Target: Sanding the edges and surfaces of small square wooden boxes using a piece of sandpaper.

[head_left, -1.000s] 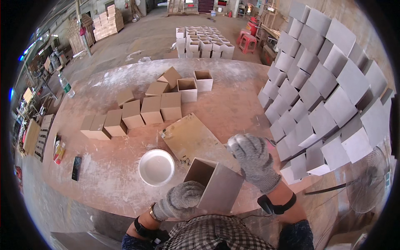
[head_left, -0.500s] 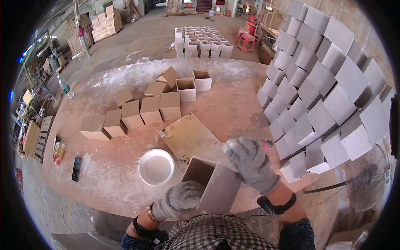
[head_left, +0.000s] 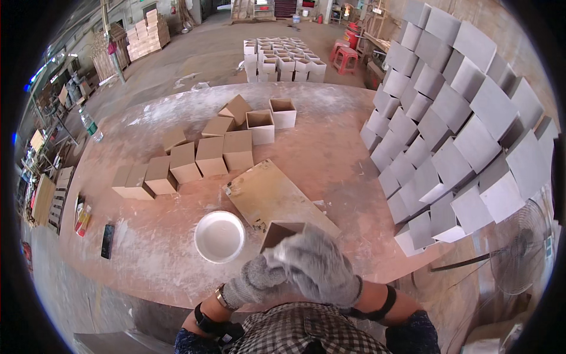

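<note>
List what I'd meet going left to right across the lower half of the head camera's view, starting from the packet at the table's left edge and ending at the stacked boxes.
Yellow-and-red packet → black phone → white bowl → open-topped box → stacked grey boxes.

Your rough, knitted-cloth gloves (head_left: 318, 262) meet a matt-sided box (head_left: 282, 232) at the near edge of a scuffed, powder-smeared worktop (head_left: 354, 221), set with a smooth, plastic-looking bowl (head_left: 219, 237), matt, cardboard-like boxes (head_left: 186, 162) and, toward the left edge, a glossy phone (head_left: 107, 241).
</note>
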Action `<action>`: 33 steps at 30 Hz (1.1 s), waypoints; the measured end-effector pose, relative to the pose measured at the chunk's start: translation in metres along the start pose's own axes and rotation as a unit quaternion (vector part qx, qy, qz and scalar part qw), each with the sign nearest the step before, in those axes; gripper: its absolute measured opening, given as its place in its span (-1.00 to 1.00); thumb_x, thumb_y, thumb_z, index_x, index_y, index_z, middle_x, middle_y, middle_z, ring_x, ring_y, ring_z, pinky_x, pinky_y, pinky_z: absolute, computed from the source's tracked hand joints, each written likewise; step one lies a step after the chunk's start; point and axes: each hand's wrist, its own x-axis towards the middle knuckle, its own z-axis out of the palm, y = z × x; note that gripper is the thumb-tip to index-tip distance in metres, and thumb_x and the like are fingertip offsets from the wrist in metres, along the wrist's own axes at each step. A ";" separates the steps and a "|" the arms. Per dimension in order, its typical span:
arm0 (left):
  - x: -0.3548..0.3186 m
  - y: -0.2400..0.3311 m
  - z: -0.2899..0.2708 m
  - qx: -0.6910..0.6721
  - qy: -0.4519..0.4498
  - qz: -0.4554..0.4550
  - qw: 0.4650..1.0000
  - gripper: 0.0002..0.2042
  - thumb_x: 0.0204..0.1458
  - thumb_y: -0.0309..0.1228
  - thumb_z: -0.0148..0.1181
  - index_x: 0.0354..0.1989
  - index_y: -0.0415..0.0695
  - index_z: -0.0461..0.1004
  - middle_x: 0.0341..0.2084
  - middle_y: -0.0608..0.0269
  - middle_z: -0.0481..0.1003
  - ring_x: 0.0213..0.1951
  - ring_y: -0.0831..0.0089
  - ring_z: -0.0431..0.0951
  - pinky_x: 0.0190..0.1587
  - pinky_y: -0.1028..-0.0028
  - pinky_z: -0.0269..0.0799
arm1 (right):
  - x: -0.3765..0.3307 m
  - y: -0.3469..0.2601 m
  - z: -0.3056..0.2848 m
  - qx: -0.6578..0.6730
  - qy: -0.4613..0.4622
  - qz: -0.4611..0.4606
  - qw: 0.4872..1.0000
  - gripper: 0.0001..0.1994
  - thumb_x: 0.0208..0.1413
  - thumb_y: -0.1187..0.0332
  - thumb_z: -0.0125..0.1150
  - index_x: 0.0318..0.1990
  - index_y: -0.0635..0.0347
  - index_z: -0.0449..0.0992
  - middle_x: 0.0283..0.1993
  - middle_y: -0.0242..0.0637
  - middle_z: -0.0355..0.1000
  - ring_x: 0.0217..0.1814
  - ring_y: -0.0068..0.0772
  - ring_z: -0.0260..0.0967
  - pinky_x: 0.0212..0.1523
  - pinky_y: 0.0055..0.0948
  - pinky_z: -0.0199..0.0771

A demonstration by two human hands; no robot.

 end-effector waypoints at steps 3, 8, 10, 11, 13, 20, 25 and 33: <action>0.002 0.001 -0.002 0.083 0.002 0.102 0.991 -0.60 -0.25 -0.35 0.33 -0.16 -0.19 0.53 -0.16 0.05 0.52 -0.06 -0.01 0.54 0.05 0.09 0.47 | 0.014 0.033 0.008 -0.117 0.053 -0.051 0.990 -0.65 0.11 0.41 0.21 0.08 0.21 0.47 0.14 -0.13 0.43 0.16 -0.17 0.40 0.15 -0.16 0.42; 0.012 0.007 -0.010 0.014 -0.026 0.149 0.988 -0.68 -0.24 -0.38 0.35 -0.26 -0.22 0.54 -0.24 0.06 0.52 -0.10 0.00 0.54 0.06 0.12 0.46 | 0.037 0.084 -0.014 -0.225 0.064 -0.091 0.968 -0.71 0.14 0.54 0.16 0.04 0.21 0.48 -0.15 -0.15 0.50 -0.10 -0.23 0.47 -0.12 -0.30 0.52; 0.013 0.012 -0.013 -0.020 -0.018 0.149 0.989 -0.69 -0.19 -0.37 0.38 -0.25 -0.21 0.55 -0.24 0.06 0.53 -0.09 0.00 0.54 0.06 0.12 0.46 | 0.037 0.092 -0.028 0.087 0.123 0.057 0.987 -0.74 0.23 0.51 0.08 0.07 0.26 0.45 -0.10 -0.21 0.50 -0.09 -0.38 0.45 -0.10 -0.38 0.52; 0.012 0.014 -0.015 -0.037 -0.004 0.146 0.989 -0.69 -0.16 -0.36 0.40 -0.23 -0.20 0.55 -0.22 0.05 0.53 -0.07 -0.01 0.54 0.06 0.12 0.45 | 0.034 0.094 -0.035 0.233 0.132 0.141 0.953 -0.75 0.27 0.50 0.03 0.08 0.29 0.44 -0.08 -0.24 0.51 -0.08 -0.46 0.44 -0.09 -0.42 0.52; 0.007 0.020 -0.019 -0.057 0.022 0.120 0.991 -0.68 -0.12 -0.34 0.43 -0.19 -0.19 0.55 -0.18 0.04 0.54 -0.05 -0.02 0.54 0.07 0.11 0.44 | 0.019 0.100 -0.046 0.399 0.179 0.232 0.869 -0.74 0.31 0.49 0.01 0.10 0.32 0.42 -0.05 -0.28 0.50 -0.08 -0.52 0.44 -0.06 -0.46 0.52; -0.009 0.014 -0.020 -0.151 0.063 0.075 0.984 -0.61 -0.05 -0.33 0.44 -0.04 -0.17 0.53 -0.05 -0.02 0.54 0.03 -0.05 0.52 0.12 0.13 0.41 | -0.074 0.139 -0.055 0.452 0.374 0.304 0.751 -0.68 0.26 0.47 0.09 0.15 0.28 0.42 0.03 -0.28 0.46 0.03 -0.42 0.44 0.06 -0.47 0.48; -0.011 0.008 -0.008 -0.134 0.054 0.029 0.989 -0.60 -0.04 -0.33 0.44 -0.03 -0.18 0.53 -0.05 -0.02 0.53 0.03 -0.03 0.52 0.12 0.14 0.42 | -0.086 0.101 -0.042 0.334 0.403 0.298 0.798 -0.69 0.28 0.43 0.06 0.14 0.28 0.41 0.01 -0.26 0.47 0.00 -0.46 0.43 0.03 -0.50 0.46; 0.012 0.030 0.010 -0.025 0.000 0.016 1.000 -0.61 -0.11 -0.30 0.46 -0.11 -0.20 0.56 -0.11 0.01 0.56 -0.04 0.02 0.56 0.08 0.20 0.47 | -0.003 0.012 -0.009 -0.139 0.165 -0.030 0.976 -0.73 0.21 0.44 0.11 0.06 0.25 0.41 -0.14 -0.13 0.50 -0.13 -0.10 0.43 -0.05 -0.20 0.45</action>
